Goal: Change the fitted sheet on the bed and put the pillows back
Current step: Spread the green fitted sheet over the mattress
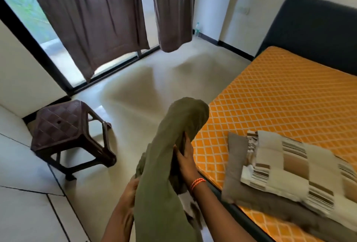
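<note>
Far left: white wall and pale tiled floor (146, 79), w/ a dark-framed glass door (32, 19) behind brown curtains (90, 16). A dark brown plastic stool (67, 133) stands on the floor near the left wall, well apart from the bed. Center, low in view: left hand (129, 193) grips the lower left side of a bunched olive-green sheet (166, 164), fingers curled into the cloth, partly hidden by it. The sheet rises as a long rolled bundle from the bottom edge up toward mid-frame, its top end over the floor just beside the mattress edge. Right hand (184, 158) holds the sheet's right side higher up, fingers tucked into a fold, thumb side pressed on the fabric; an orange thread band (198, 183) sits on that wrist. A bit of grey-white cloth shows under the sheet btwn the forearms; can't tell what it is. A small clear bottle (196, 29) stands on the floor in the far corner. Right: bare orange quilted mattress (280, 97) w/ white diamond lines, dark grey headboard (318, 29) at its far end. On the near part of the mattress lie two stacked pillows: a plain grey-brown pillow (257, 205) underneath, a striped beige-brown patchwork pillow (289, 170) on top, blurred.
</note>
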Motion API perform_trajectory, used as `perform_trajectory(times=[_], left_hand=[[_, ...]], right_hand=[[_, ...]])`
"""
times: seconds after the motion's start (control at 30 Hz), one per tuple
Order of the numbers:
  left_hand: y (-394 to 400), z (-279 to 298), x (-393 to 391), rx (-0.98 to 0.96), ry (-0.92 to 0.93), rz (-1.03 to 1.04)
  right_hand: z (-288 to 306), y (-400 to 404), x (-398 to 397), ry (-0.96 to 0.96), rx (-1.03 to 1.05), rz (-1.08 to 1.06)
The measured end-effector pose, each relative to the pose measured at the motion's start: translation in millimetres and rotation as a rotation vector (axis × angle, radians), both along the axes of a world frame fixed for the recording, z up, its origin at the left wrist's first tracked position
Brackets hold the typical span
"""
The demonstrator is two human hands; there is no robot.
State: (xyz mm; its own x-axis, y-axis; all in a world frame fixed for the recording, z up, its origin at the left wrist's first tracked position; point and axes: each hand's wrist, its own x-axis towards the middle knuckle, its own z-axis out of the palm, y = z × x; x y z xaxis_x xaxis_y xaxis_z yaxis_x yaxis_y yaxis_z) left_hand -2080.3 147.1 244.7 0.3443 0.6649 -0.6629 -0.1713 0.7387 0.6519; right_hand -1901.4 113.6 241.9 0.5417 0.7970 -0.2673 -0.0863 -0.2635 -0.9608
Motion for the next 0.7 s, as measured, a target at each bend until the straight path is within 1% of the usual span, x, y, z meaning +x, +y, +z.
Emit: perform_trajectory(times=[0.07,0.13,0.2,0.3,0.37,0.4,0.47,0.53,0.6,0.67,0.7], left_hand=[[-32.7,11.8,11.8,-0.041,-0.127,-0.002],[-65.8,7.6,17.5,-0.024,-0.125,-0.099],[-101.6,5.9,27.5,0.032,-0.068,-0.148],[-156.4,4.7,48.8,0.147,0.018,-0.209],[-199.6,1.1,68.2,0.189,0.069,-0.213],[-218.1,1.4,77.2,0.212,0.093,-0.201],[-269.8,5.8,101.7,0.250,0.145,-0.152],[-321.8,7.3,125.8,0.262,0.156,-0.073],[-368.2,3.8,146.0,0.302,0.195,-0.037],[-413.7,1.5,166.7,0.358,0.265,-0.007],[-436.4,2.9,176.9,0.382,0.289,0.014]], right_hand=[[5.0,-25.7,10.3,0.092,0.014,-0.019],[13.3,-68.0,20.3,0.177,0.017,-0.046],[18.3,-111.8,35.3,0.249,0.046,-0.095],[31.7,-170.8,57.8,0.491,0.078,-0.192],[36.7,-219.5,76.5,0.622,0.132,-0.234],[43.1,-241.7,85.3,0.679,0.164,-0.263],[48.6,-295.6,111.1,0.755,0.159,-0.257],[51.4,-352.2,139.8,0.854,0.127,-0.193],[52.9,-409.2,166.3,0.890,0.055,-0.086],[55.1,-460.8,192.5,0.777,-0.012,0.046],[52.1,-482.5,205.8,0.678,-0.055,0.081]])
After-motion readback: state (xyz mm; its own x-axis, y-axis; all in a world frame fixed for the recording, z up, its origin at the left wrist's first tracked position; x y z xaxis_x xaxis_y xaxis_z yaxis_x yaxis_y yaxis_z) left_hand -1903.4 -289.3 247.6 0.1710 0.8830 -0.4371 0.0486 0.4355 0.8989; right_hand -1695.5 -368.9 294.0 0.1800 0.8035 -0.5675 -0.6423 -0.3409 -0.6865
